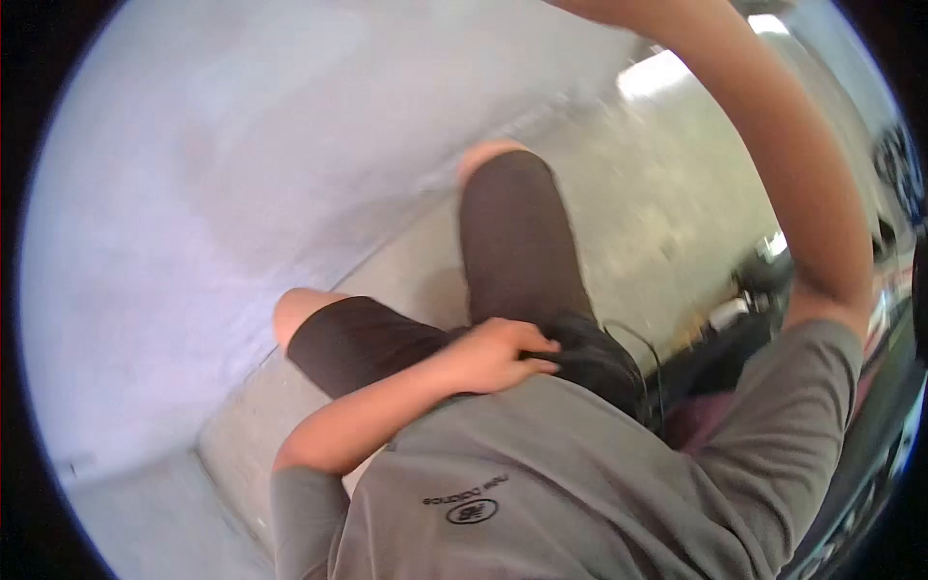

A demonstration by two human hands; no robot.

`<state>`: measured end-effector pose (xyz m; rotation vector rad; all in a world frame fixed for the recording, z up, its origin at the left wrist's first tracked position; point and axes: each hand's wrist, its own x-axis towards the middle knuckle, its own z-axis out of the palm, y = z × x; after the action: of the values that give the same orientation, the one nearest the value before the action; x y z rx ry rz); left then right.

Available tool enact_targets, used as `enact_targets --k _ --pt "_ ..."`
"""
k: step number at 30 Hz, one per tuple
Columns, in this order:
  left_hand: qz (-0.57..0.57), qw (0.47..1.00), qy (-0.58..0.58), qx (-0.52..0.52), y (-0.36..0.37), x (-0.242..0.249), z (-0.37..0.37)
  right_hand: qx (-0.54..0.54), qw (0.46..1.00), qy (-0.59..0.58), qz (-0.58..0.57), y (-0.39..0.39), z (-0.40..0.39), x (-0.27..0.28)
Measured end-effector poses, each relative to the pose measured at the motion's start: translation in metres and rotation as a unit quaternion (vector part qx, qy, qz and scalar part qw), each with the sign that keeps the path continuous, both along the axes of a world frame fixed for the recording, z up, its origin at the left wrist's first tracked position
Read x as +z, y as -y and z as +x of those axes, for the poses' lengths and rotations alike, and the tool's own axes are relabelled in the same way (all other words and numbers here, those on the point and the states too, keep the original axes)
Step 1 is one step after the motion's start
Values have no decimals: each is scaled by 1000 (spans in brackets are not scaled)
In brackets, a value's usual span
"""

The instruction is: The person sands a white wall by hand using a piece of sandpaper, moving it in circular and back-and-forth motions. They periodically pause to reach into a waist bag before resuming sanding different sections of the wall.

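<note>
My left hand (pixel 495 355) rests at my waist, thumb and fingers curled around a dark piece of a black bundle (pixel 580 358) in my lap; I cannot tell what that piece is. A thin black cable (pixel 638 340) loops up beside the bundle on its right. My right arm is raised, and my right hand (pixel 614 10) reaches the top edge, where its fingers are cut off. I wear a grey T-shirt (pixel 541 449) and dark shorts (pixel 517 232), and I am seated with knees apart.
A pale wall (pixel 222 164) rises in front and to the left, meeting a greenish-grey floor (pixel 667 193). At right, dark items (pixel 764 275) and a small white object (pixel 727 312) lie on the floor. Cluttered things, including a blue wheel-like object (pixel 899 174), stand at the far right.
</note>
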<state>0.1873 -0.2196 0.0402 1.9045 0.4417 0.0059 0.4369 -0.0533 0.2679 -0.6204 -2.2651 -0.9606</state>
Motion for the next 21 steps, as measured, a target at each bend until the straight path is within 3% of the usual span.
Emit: enact_targets --k 3,5,13,15,16,18,21 --pt "55 994 -97 -16 16 3 33 31 997 -48 -59 -5 -33 9" --pt "31 993 -115 23 31 4 49 15 989 -97 -109 -22 -52 11" --pt "53 993 -16 -105 12 -20 68 60 973 -219 -48 -81 -104 -20" --pt "-28 984 -14 -176 -4 -19 62 101 918 -378 -66 -99 -112 -34" --pt "-16 984 -21 -175 -12 -21 56 107 917 -381 -54 -109 -113 -35" --pt "-158 974 -5 -164 -29 -27 44 130 899 -406 98 -127 -120 -45" --pt "-213 972 46 -87 -90 -21 -16 101 914 -369 134 -167 -134 -69"
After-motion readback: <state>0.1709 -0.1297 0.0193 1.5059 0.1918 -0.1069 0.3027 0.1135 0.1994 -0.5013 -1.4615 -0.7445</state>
